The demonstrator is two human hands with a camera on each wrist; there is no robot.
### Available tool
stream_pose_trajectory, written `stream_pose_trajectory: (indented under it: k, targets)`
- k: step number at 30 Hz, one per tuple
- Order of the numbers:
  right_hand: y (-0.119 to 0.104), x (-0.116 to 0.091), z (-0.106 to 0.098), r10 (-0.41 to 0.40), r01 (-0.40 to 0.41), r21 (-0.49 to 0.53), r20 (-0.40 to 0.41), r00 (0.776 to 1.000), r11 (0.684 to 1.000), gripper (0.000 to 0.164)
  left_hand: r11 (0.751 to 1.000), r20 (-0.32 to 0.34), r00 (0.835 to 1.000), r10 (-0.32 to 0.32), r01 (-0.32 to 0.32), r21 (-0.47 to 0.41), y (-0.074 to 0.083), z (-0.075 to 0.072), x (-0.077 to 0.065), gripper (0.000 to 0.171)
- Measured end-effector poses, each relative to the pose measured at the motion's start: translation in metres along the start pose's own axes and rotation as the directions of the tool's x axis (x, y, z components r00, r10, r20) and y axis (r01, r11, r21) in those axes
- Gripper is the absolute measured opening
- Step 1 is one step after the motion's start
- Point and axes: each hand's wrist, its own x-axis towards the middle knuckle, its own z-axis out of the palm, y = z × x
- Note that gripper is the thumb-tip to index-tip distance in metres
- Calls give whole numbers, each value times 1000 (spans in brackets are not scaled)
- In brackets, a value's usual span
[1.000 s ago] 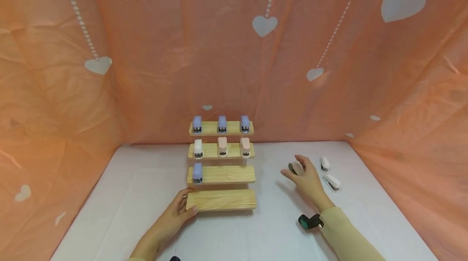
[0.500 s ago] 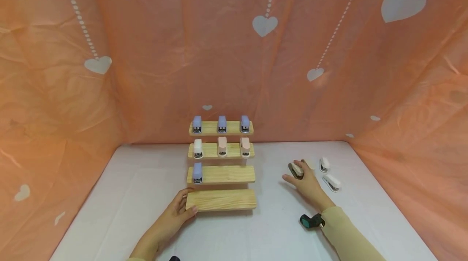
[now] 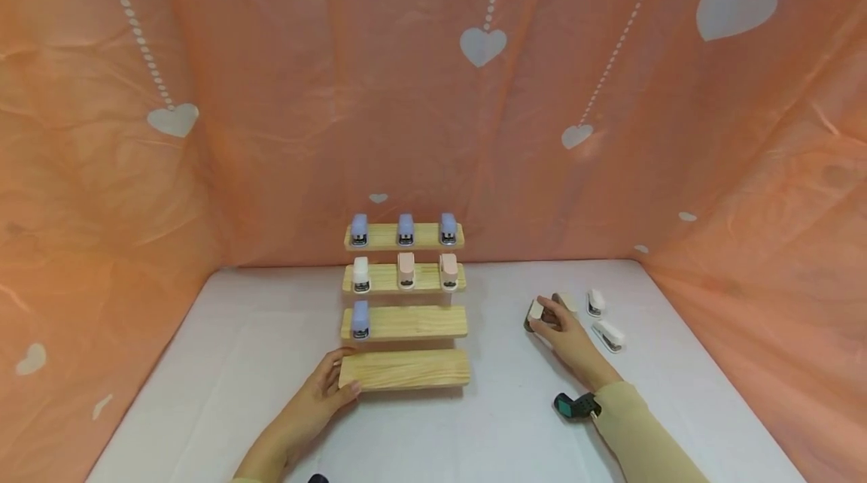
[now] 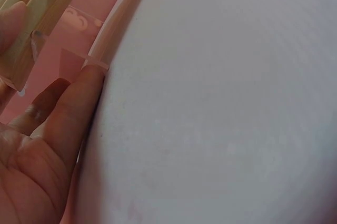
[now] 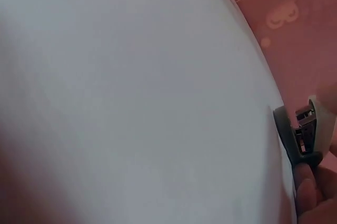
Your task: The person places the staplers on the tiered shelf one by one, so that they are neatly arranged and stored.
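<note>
A small stapler (image 3: 533, 314) with a cream top and a dark grey base is pinched between the thumb and fingers of my right hand (image 3: 567, 338), on the right of the table. The right wrist view shows this stapler (image 5: 296, 134) side-on, base right at the cloth. My left hand (image 3: 313, 398) holds the left end of the lowest wooden shelf (image 3: 406, 369) of a tiered rack. In the left wrist view the thumb (image 4: 11, 23) lies on the wood, and a fingertip meets a clear support. Another cream stapler (image 3: 567, 302) is partly hidden behind my right hand.
Two white staplers, one farther back (image 3: 595, 302) and one nearer (image 3: 609, 335), lie to the right. A lilac stapler (image 3: 360, 319) stands on the third shelf (image 3: 420, 323). The upper shelves bear lilac, white and pink staplers. An orange curtain (image 3: 528, 197) hangs behind the table.
My right hand has come down onto the cream stapler, and its fingers have gone from spread to pinching. The stapler has turned and shifted slightly left. My left hand keeps its hold.
</note>
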Motion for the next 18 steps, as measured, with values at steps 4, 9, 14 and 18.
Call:
stream_pose_trajectory:
  k: [4, 9, 14, 18]
  targets:
    - [-2, 0, 2, 6, -7, -40, -23, 1000, 999, 79, 1000, -4, 1000, 2, -2, -7, -1, 0, 0, 64]
    - [-2, 2, 6, 23, -25, -40, -38, 999, 999, 76, 1000, 7, 1000, 9, -9, 1, -1, -1, 0, 64]
    - [-3, 5, 9, 18, -22, -51, -74, 997, 998, 71, 1000, 12, 1000, 12, -12, 1, -1, -1, 0, 64]
    - [-2, 7, 10, 11, -16, -49, -100, 995, 999, 70, 1000, 4, 1000, 3, -3, 7, 0, -1, 0, 64]
